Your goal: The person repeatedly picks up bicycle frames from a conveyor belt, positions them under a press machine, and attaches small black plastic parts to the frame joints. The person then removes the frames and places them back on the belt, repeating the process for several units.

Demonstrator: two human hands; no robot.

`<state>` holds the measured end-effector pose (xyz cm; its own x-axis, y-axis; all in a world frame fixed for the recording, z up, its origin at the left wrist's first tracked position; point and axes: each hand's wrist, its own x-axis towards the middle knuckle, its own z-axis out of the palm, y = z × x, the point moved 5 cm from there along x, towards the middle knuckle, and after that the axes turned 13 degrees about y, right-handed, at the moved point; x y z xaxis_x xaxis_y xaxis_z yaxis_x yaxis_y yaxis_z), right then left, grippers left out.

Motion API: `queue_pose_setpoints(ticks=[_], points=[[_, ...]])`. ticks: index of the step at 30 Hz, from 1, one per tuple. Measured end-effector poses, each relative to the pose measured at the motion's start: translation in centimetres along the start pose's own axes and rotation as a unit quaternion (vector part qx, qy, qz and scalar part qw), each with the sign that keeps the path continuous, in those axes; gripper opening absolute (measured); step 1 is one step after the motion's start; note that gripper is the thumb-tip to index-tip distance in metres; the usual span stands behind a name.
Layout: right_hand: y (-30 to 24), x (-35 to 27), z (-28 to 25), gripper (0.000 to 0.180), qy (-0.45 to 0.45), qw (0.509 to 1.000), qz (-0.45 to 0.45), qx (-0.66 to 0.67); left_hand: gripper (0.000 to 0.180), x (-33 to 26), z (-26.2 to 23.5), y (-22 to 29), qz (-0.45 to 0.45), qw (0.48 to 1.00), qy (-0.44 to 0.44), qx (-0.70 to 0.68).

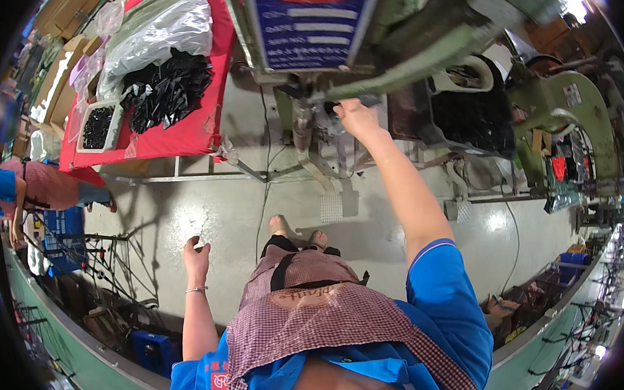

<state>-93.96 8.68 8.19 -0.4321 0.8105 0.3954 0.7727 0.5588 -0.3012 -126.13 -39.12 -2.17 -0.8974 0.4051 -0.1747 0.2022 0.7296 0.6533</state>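
Setting: grey concrete floor (198, 209) of a workshop, seen from above, with green machines on the far side and a low green wall curving along both lower edges.
Right hand: the right hand (356, 115) is stretched up and forward, fingers closed on a part of the green press machine (417, 53), just below its blue sign plate (312, 16); what it grips is too small to tell.
Left hand: the left hand (196, 251) hangs low over the floor, fingers loosely curled, holding nothing; a thin bracelet (196, 290) sits on the wrist.
Containers: well to the left of the right hand, a worktop with a red cloth (187, 131) carries one white tray (98, 126) filled with small dark pieces, one loose heap of black parts (166, 89) and one clear plastic bag (159, 29). Just to the right of the right hand, a black bin (475, 117) holds dark parts.
Below the right hand: two metal foot pedals (340, 204) lie on the floor, just ahead of the person's two bare feet (298, 231).
Clothing: blue shirt, checked apron (312, 309).
Others: another person (36, 187) bends at the far left, beside a blue crate (64, 239).
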Motion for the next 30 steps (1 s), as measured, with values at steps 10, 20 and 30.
queue_pose_setpoints(ticks=[10,20,30], points=[[1.4,5.1,3.9,0.021,-0.075,0.997,-0.031,-0.015,0.030,11.2,-2.1,7.8,0.089,0.991,0.099,-0.015],[0.2,4.8,3.5,0.009,-0.085,0.993,-0.075,-0.023,0.015,27.4,-3.2,23.1,0.313,0.926,0.207,-0.033],[2.5,3.9,3.4,0.008,-0.071,0.996,0.041,-0.034,0.017,33.1,-0.7,25.8,0.370,0.900,0.208,0.104]])
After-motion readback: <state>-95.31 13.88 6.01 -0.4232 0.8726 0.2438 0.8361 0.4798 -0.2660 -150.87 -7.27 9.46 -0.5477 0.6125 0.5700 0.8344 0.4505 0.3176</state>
